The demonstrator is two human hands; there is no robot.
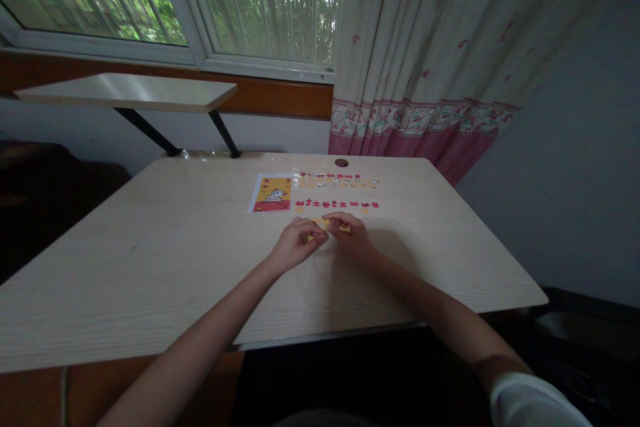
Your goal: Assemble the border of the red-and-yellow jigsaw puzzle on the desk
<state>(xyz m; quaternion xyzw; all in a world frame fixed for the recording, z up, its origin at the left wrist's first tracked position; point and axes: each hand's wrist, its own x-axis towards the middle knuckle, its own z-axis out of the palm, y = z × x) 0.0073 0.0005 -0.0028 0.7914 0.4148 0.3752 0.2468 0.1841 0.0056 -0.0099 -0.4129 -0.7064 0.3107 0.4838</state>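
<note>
Pinching yellow pieces point(345, 229): left hand point(296, 242), right hand point(354, 233), close together above tabletop point(175, 247). Red pieces point(326, 204) lie beyond; picture card point(273, 195), far left.

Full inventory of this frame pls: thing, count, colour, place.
desk: one, pale wood, centre
picture sheet: one, yellow and red with a white animal, left of the pieces
red pieces: two rows, too small to count, right of sheet
white-and-yellow pieces: several, between red rows
yellow pieces: several, nearside of red rows
desk hole: one, dark, far edge
shelf: one, pale, black legs, desk's far left
window: one, pale frame, greenery beyond, top left
curtain: whitish, pink hem, top right
wall: pale grey, right
dark shape: black, left edge, unclear
left hand, right hand: bare, at yellow pieces, grip unclear
sleeve: one, whitish, right arm
</note>
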